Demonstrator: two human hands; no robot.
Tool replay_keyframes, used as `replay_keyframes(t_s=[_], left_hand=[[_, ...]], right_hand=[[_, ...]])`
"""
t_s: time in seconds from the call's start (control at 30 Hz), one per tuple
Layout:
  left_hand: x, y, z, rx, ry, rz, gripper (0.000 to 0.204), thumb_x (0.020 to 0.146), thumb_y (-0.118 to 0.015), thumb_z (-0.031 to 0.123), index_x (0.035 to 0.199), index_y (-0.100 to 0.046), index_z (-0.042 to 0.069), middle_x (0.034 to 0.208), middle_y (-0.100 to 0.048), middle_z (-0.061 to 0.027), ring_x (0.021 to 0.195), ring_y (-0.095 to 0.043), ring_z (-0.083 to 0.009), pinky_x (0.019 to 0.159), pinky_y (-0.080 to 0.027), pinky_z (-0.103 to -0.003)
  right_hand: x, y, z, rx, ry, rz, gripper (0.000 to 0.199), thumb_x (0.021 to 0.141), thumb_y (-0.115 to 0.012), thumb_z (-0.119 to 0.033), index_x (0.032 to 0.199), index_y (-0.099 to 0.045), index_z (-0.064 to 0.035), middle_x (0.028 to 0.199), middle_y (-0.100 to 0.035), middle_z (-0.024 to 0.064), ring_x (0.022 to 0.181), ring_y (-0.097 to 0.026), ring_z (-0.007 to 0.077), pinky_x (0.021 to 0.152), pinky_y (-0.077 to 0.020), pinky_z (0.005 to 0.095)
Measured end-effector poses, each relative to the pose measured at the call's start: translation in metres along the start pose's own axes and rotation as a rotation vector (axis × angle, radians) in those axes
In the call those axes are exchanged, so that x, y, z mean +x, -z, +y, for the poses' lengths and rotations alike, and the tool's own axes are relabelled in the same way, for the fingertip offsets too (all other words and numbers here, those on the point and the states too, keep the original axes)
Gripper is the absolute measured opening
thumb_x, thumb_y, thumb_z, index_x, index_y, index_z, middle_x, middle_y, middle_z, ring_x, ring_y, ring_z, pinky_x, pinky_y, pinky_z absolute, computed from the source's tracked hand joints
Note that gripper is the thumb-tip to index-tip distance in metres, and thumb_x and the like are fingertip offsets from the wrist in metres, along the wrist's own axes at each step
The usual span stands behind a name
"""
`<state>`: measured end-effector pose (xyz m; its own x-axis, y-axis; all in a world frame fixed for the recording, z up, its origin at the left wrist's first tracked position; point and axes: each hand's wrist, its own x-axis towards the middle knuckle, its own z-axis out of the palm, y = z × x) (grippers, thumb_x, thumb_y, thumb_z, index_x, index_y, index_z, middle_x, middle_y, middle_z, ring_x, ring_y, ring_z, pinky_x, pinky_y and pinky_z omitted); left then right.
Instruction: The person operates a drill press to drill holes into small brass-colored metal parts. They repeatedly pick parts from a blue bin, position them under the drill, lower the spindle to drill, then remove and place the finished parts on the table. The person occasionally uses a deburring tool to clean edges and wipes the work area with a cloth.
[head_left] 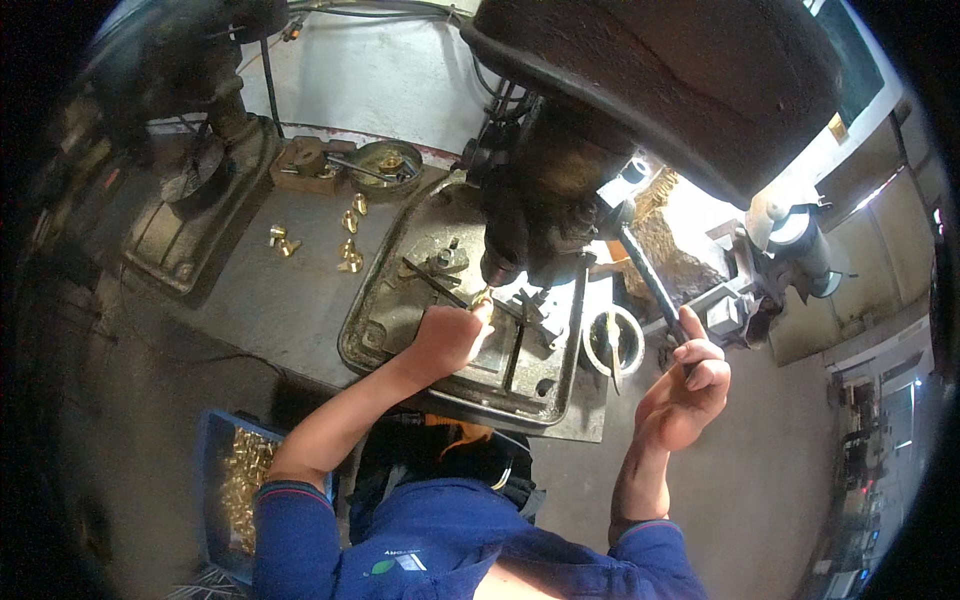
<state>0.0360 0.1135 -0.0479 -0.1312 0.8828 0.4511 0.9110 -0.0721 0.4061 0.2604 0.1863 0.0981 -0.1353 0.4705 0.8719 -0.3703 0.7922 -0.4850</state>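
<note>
My left hand [450, 335] is closed with its fingertips right under the chuck [497, 270] of a drill press. A small brass fitting [483, 297] shows at those fingertips, mostly hidden by the hand. My right hand [685, 390] wraps round the dark feed lever [652, 275], which slants up to the left into the press head [560, 190]. Below the chuck lies the metal drill table [400, 345], with dark clamp bars [435, 283] fixed on it. Several brass fittings [349, 260] sit on the bench left of the table.
A round pan [385, 165] and a block [305, 165] stand behind on the bench [250, 320]. Right of the drill table is a white pot with a brush [613, 340]. A blue crate [210, 500] of brass pieces stands low left. A second machine [190, 200] is far left.
</note>
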Motion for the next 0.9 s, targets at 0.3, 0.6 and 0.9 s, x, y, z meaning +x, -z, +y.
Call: replay_keyframes(t_s=[0.3, 0.6, 0.9], left_hand=[[-0.002, -0.002, -0.004, 0.032, -0.108, 0.05, 0.029, 0.077, -0.067, 0.027, 0.093, -0.058, 0.004, 0.055, -0.055, -0.0136, 0.053, -0.058, -0.0318, 0.049, -0.043, -0.043], [0.002, 0.005, 0.005, 0.081, -0.041, -0.019, 0.027, 0.076, -0.068, 0.028, 0.085, -0.059, 0.005, 0.055, -0.056, -0.0131, 0.053, -0.059, -0.0316, 0.048, -0.044, -0.042], [0.003, 0.009, 0.007, 0.094, -0.062, -0.08, 0.027, 0.076, -0.067, 0.027, 0.082, -0.057, 0.003, 0.056, -0.056, -0.0132, 0.054, -0.059, -0.0312, 0.049, -0.044, -0.041]], right_hand=[[-0.028, 0.001, 0.006, -0.107, -0.008, -0.029, 0.028, 0.089, -0.053, -0.018, 0.071, -0.036, -0.0069, 0.084, -0.055, 0.013, 0.114, -0.049, 0.0456, 0.101, -0.0295, 0.0543], [-0.051, 0.006, 0.016, -0.18, 0.007, -0.053, 0.023, 0.086, -0.049, -0.002, 0.067, -0.036, -0.0061, 0.082, -0.057, 0.0115, 0.115, -0.049, 0.0454, 0.1, -0.0317, 0.0562], [-0.072, 0.012, 0.033, -0.221, 0.014, -0.08, 0.026, 0.086, -0.049, 0.003, 0.066, -0.034, -0.0053, 0.082, -0.057, 0.0125, 0.117, -0.047, 0.0457, 0.1, -0.0322, 0.0583]])
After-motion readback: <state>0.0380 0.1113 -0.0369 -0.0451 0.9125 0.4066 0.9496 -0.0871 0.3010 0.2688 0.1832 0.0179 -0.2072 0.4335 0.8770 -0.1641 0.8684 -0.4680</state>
